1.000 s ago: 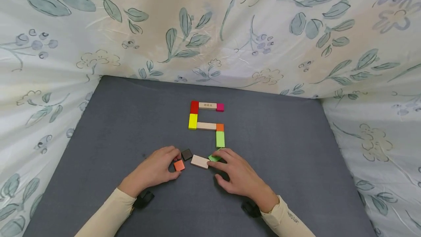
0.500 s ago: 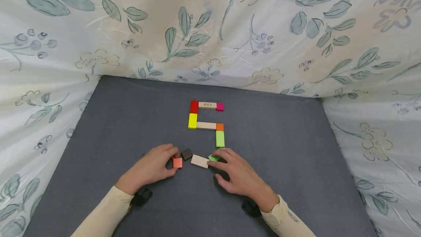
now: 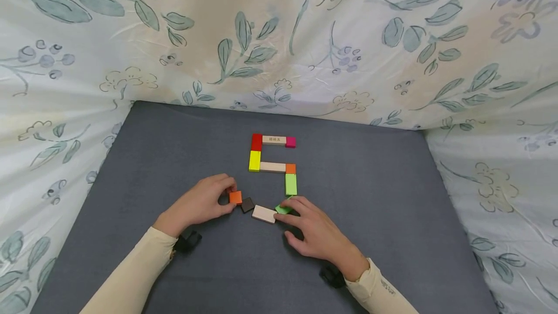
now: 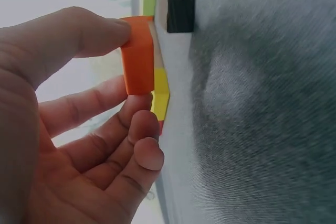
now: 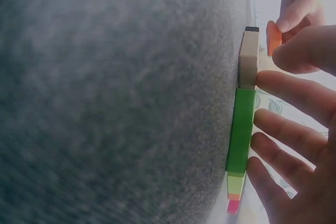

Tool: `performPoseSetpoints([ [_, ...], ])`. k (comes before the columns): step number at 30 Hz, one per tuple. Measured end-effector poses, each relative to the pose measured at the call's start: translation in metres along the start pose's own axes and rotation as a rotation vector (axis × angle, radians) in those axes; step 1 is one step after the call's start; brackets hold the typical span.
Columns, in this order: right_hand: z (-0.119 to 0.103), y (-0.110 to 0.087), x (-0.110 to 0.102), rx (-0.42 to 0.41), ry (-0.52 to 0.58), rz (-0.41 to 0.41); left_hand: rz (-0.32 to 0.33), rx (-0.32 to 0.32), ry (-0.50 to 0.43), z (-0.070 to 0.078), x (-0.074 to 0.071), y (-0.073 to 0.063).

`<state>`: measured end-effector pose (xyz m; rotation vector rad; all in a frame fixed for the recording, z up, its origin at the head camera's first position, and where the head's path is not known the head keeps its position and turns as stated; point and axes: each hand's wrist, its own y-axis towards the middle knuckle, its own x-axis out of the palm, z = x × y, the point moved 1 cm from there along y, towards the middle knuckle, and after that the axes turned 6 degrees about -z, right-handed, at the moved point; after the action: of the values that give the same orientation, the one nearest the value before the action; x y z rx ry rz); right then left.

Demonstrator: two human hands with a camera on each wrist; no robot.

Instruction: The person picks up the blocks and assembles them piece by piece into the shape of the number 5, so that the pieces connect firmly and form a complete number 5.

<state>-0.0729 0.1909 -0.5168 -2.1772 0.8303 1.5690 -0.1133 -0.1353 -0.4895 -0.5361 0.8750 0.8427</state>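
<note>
My left hand (image 3: 199,206) pinches an orange block (image 3: 235,197) between thumb and fingertips. In the left wrist view, that orange block (image 4: 139,56) appears raised off the cloth. Just right of it in the head view lies a small black block (image 3: 247,205), followed by a plain wooden block (image 3: 264,213). A green block (image 3: 283,208) continues this slanting row, partly covered by my right hand (image 3: 315,230). The right wrist view has the right hand's spread fingers (image 5: 294,93) resting against the green block (image 5: 241,129) and the end of the wooden block (image 5: 249,59).
Farther back, a joined line bends like an S: a magenta block (image 3: 290,142), a printed wooden block (image 3: 274,140), red (image 3: 256,142), yellow (image 3: 255,161), another wooden block (image 3: 272,167), orange (image 3: 290,168) and light green (image 3: 290,184). Flowered cloth (image 3: 279,62) surrounds the dark grey tabletop (image 3: 370,173).
My left hand has moved away from me with the orange block, from in front of the black block to its left side. The right hand stays in place.
</note>
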Motion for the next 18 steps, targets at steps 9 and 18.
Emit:
performPoseSetpoints([
  [9, -0.001, 0.0, 0.0, 0.007, -0.01, -0.007, -0.036, 0.042, -0.078, -0.015, 0.002, 0.028],
  [18, -0.003, 0.0, -0.002, 0.029, -0.004, -0.033, -0.061, 0.044, -0.052, -0.02, 0.006, 0.037],
])
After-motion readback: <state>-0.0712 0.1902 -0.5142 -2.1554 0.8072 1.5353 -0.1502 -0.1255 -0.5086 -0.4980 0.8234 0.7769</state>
